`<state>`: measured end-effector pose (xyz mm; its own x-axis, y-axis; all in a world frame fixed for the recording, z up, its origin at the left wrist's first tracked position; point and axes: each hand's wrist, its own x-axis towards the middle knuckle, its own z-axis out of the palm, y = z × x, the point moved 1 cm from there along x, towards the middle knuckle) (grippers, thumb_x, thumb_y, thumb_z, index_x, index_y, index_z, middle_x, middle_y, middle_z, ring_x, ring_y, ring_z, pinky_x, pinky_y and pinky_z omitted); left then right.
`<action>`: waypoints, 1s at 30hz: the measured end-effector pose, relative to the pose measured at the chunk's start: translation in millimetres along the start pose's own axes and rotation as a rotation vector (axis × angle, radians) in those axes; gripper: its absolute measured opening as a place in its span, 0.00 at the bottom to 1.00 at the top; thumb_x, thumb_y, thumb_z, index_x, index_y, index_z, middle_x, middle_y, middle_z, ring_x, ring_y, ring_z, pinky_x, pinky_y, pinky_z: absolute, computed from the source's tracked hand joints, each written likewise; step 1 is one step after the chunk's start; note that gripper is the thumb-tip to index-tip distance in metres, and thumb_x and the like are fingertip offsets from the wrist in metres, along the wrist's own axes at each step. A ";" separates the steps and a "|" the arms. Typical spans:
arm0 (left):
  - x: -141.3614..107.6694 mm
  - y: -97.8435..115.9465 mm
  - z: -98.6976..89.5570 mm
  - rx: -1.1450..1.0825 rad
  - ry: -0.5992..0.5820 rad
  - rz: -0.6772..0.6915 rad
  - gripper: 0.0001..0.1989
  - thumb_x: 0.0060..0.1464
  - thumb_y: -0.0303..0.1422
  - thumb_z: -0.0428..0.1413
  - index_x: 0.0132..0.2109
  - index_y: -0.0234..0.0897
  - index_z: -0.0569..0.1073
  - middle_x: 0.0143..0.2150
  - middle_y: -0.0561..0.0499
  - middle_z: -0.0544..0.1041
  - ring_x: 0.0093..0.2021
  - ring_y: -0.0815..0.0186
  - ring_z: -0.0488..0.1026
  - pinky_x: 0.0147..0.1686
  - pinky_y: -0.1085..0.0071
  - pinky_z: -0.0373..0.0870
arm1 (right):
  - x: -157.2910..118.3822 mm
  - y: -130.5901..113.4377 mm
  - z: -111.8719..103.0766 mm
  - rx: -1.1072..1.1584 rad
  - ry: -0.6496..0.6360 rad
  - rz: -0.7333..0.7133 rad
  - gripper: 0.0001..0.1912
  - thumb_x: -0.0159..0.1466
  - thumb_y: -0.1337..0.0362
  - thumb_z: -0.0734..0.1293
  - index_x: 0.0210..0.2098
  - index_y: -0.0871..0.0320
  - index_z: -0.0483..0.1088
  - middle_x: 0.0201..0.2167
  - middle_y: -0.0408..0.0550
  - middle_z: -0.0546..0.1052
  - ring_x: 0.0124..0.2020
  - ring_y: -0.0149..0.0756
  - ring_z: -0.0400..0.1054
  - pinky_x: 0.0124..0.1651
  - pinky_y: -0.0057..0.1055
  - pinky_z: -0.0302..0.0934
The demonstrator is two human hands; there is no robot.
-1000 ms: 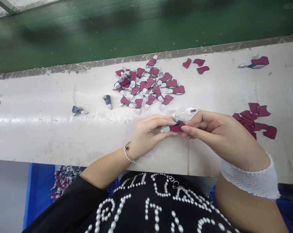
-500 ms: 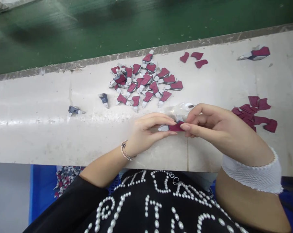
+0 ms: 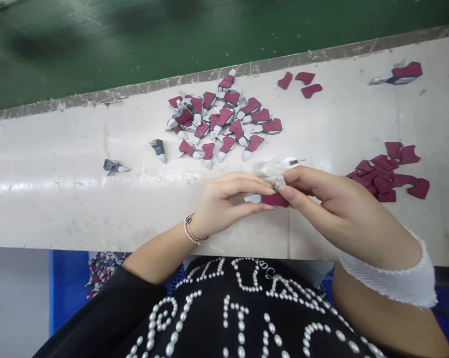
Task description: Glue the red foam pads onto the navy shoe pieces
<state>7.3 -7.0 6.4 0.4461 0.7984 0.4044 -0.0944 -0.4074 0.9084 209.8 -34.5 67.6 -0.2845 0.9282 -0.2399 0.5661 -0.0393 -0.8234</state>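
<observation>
Between my two hands is a small plastic part (image 3: pixel 275 199) with a maroon face and light grey ends. My left hand (image 3: pixel 232 199) pinches it from the left, thumb below and fingers above. From the right, the thumb and fingers of my right hand (image 3: pixel 310 194) press on its grey upper end. Just behind my fingers lies a clear bottle (image 3: pixel 278 164) with a white cap and a thin dark tip. Beyond it is a pile of similar maroon and grey parts (image 3: pixel 224 117). The underside of the held part is hidden.
Loose maroon plates (image 3: pixel 384 181) lie in a heap at the right, with three more maroon plates (image 3: pixel 305 78) farther back. Two dark blue parts (image 3: pixel 114 166) lie at left. One finished-looking part (image 3: pixel 407 73) sits far right. A blue bin (image 3: pixel 68 283) of parts stands below the table edge.
My right thumb and fingers have shifted onto the grey upper end of the part, which now shows between them. My left hand keeps its pinch. The view has moved slightly.
</observation>
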 end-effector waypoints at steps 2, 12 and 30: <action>-0.6 0.0 -0.1 0.014 0.002 0.001 0.12 0.54 0.33 0.70 0.47 0.43 0.83 0.43 0.49 0.86 0.45 0.64 0.84 0.48 0.65 0.85 | -2.9 -3.4 4.7 -0.071 0.054 -0.024 0.14 0.75 0.55 0.59 0.36 0.54 0.69 0.26 0.41 0.71 0.25 0.33 0.64 0.29 0.33 0.55; -5.6 1.9 2.4 -0.108 0.108 -0.047 0.15 0.52 0.29 0.71 0.47 0.45 0.83 0.44 0.51 0.85 0.47 0.63 0.84 0.47 0.67 0.86 | -8.9 -6.5 20.1 0.017 0.054 -0.083 0.11 0.77 0.54 0.57 0.46 0.53 0.64 0.31 0.42 0.72 0.28 0.34 0.67 0.30 0.32 0.59; -7.3 15.4 3.2 0.041 -0.107 -0.186 0.07 0.57 0.33 0.65 0.34 0.36 0.75 0.29 0.53 0.79 0.29 0.70 0.75 0.30 0.73 0.74 | -5.7 2.8 -6.6 -0.155 -0.103 -0.379 0.15 0.73 0.62 0.62 0.55 0.45 0.75 0.42 0.44 0.83 0.38 0.43 0.77 0.36 0.38 0.69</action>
<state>5.4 -20.5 17.0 0.5450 0.8105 0.2147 0.0340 -0.2772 0.9602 218.2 -37.5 70.0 -0.5664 0.8241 0.0080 0.5144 0.3611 -0.7778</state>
